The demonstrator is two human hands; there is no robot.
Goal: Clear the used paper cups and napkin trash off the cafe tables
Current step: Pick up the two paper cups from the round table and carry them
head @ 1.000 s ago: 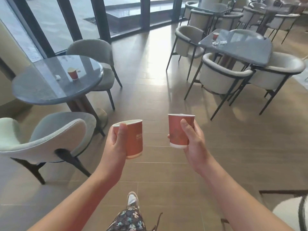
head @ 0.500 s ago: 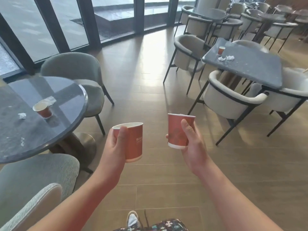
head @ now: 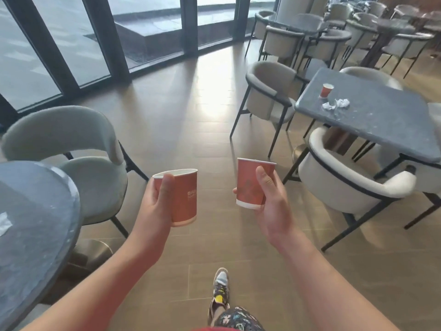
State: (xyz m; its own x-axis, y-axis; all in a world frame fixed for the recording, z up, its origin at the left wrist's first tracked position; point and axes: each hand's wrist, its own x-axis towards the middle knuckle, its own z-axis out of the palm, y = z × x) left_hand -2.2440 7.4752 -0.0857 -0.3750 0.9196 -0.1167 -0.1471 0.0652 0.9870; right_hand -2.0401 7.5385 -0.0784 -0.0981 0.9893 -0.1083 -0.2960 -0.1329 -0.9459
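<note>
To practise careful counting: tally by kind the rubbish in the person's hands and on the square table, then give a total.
Red paper cups: 3 (left-hand cup, right-hand cup, table cup)
Crumpled napkins: 2, on the square table
Total: 5

Left hand (head: 152,211) gripping left cup (head: 185,199) and right hand (head: 274,206) gripping right cup (head: 247,182) hang over open floor (head: 191,120), nothing close around them. Aisle ahead runs between round table (head: 35,223) plus grey chair (head: 71,139) on the left and square table (head: 381,130) on the right. Table cup (head: 326,90) and napkins (head: 336,104) sit near its far-left corner, fenced by white armchair (head: 346,182) on the near side and grey armchair (head: 269,91) on the left, with a gap between the two.
</note>
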